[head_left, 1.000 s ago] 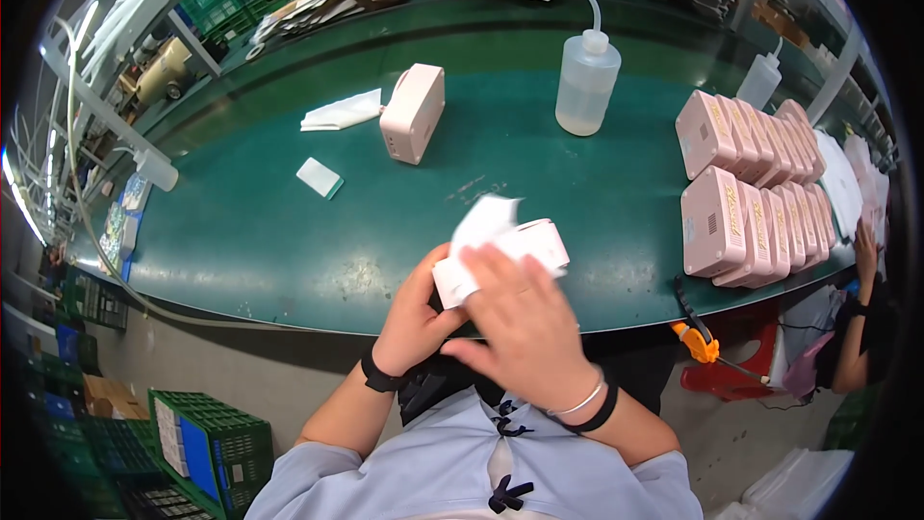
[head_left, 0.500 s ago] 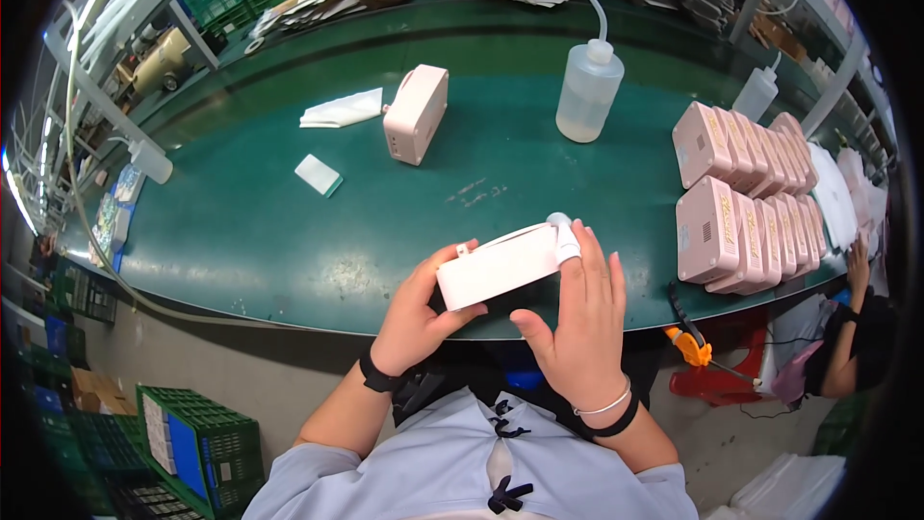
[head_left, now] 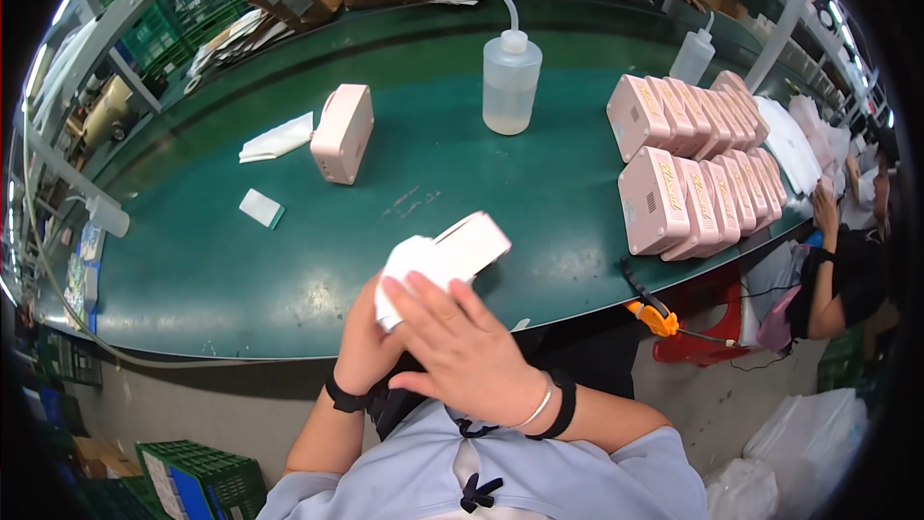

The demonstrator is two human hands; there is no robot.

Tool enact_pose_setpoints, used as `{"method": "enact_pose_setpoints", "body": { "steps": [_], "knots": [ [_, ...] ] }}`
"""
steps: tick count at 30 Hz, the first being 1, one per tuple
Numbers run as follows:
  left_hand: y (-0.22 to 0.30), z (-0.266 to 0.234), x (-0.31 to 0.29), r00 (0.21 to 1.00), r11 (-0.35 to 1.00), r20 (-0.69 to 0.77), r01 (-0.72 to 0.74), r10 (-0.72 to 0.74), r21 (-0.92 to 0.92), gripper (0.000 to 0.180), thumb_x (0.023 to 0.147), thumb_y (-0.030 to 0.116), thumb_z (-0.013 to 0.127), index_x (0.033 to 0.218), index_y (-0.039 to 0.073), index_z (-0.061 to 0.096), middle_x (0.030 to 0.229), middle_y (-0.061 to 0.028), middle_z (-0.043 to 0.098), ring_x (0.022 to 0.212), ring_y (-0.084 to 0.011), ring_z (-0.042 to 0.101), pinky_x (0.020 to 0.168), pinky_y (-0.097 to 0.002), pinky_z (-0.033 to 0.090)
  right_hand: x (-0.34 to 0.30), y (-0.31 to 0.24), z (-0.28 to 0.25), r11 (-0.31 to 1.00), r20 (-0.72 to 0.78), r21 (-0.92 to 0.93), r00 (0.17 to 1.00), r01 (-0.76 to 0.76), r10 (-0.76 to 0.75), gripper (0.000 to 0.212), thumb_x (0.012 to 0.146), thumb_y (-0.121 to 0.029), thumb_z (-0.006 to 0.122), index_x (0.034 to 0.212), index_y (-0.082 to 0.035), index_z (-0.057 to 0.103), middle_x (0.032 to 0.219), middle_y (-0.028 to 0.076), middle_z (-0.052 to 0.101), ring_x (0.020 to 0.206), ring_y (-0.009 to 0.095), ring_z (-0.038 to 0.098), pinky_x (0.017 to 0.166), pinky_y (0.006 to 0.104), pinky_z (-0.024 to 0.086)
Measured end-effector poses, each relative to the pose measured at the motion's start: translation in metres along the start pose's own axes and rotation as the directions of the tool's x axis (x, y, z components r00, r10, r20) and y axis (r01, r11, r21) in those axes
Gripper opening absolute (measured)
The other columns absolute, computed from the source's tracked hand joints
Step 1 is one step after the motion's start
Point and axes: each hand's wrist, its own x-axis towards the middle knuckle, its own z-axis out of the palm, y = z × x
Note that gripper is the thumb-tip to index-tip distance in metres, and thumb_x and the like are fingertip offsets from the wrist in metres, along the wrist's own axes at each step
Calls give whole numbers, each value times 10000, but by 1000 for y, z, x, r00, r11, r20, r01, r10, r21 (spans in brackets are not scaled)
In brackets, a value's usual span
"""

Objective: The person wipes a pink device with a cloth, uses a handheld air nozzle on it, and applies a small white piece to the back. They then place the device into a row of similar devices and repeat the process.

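Note:
Just beyond the table's front edge I hold a pale pink box-shaped case (head_left: 474,245), its narrow side turned up. My left hand (head_left: 364,349) is closed around its near end, with most of its fingers hidden. A white cloth (head_left: 408,258) lies over that end of the case. My right hand (head_left: 470,354) presses the cloth against it, fingers fairly straight and thumb apart. Farther off, another pink case (head_left: 344,135) stands upright beside a folded white cloth (head_left: 277,139). Near these lies a small white pad (head_left: 261,209) with a green underside.
A clear squeeze bottle (head_left: 510,87) with a bent spout stands at the far middle. Rows of pink cases (head_left: 654,202) fill the right side. An orange-handled tool (head_left: 656,316) hangs at the front edge. A co-worker's arm (head_left: 825,260) shows far right. Green crates (head_left: 204,477) stand lower left.
My right hand has moved left across the case, bringing the cloth from its right end to the end by my left hand. The case is tilted differently. The whole view has shifted rightward.

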Motion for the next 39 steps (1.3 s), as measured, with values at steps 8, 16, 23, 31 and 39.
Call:
{"method": "enact_pose_setpoints", "body": {
  "steps": [8,16,23,31,39],
  "knots": [
    [26,10,8,987,984,-81,-130,141,123,715,798,46,756,1440,6,446,1390,-172,564,1265,-322,555,1059,-398,438,-17,25,-20,906,-40,-11,906,-423,422,739,869,-599,603,1294,1,538,1556,197,376,1469,385,303,1179,554,197],
    [19,10,5,988,992,-95,-116,120,49,732,782,69,784,1435,41,453,1387,-154,567,1247,-366,538,1040,-414,439,-14,7,-12,996,50,16,995,-90,89,707,902,-596,577,1284,-3,526,1580,204,333,1478,390,283,1164,622,154],
    [28,10,9,977,974,-87,-185,197,133,701,794,49,753,1428,27,453,1356,-193,569,1214,-384,547,1033,-422,446,-12,36,-28,896,-25,-34,896,-443,443,694,875,-572,628,1288,-25,523,1574,174,355,1482,366,285,1167,610,169],
    [12,11,0,999,994,-23,-34,32,-108,668,827,-1,707,1430,-25,420,1436,-197,526,1270,-315,551,1060,-388,436,-3,23,-27,977,20,70,980,-201,200,710,861,-545,665,1297,-10,500,1554,185,369,1469,385,297,1167,586,202],
    [21,11,2,994,991,-101,-49,37,-124,701,804,-38,674,1446,-31,393,1459,-204,504,1325,-292,516,1099,-382,400,-57,57,-33,778,-179,414,796,-472,578,580,923,-379,655,1306,23,485,1480,228,424,1395,353,397,1139,483,289]
  ]
}}
